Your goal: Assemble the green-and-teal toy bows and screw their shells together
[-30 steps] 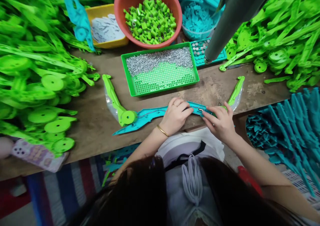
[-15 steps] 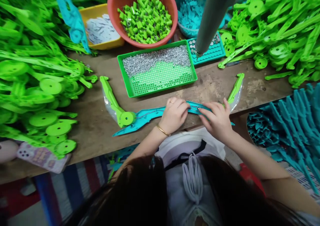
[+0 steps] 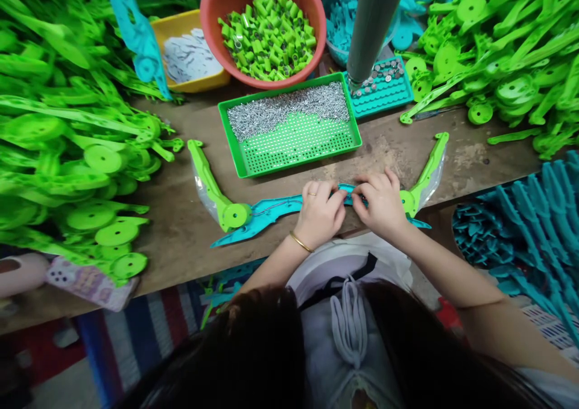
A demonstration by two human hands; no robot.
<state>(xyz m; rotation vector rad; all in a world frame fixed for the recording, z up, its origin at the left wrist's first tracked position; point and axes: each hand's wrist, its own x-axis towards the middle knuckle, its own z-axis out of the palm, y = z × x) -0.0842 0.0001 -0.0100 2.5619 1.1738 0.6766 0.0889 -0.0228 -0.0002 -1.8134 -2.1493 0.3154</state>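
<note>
A long blue curved plastic shell (image 3: 274, 211), shaped like a toy bow's body, lies across the wooden table in front of me. A thin wire runs along its inside. At its left end sits a green plastic arm (image 3: 235, 215) with a round disc, and a similar green arm (image 3: 409, 202) is at the right end. My left hand (image 3: 320, 213) is closed on the middle of the shell, fingertips on its inner side. Just beside it, my right hand (image 3: 380, 202) bends thumb and fingers together over the shell. What those fingertips pinch is hidden.
Behind the shell stand a green tray (image 3: 298, 155) of small screws and a teal tray (image 3: 384, 95) with small metal discs. A red bowl (image 3: 208, 20) of green pieces and a dark pole (image 3: 375, 23) rise beyond. Green parts (image 3: 90, 149) pile at left; a phone (image 3: 90, 282) lies below.
My right hand has moved left along the shell, closer to my left hand, and its fingers have drawn together. The right green arm's disc now shows. The view has shifted slightly.
</note>
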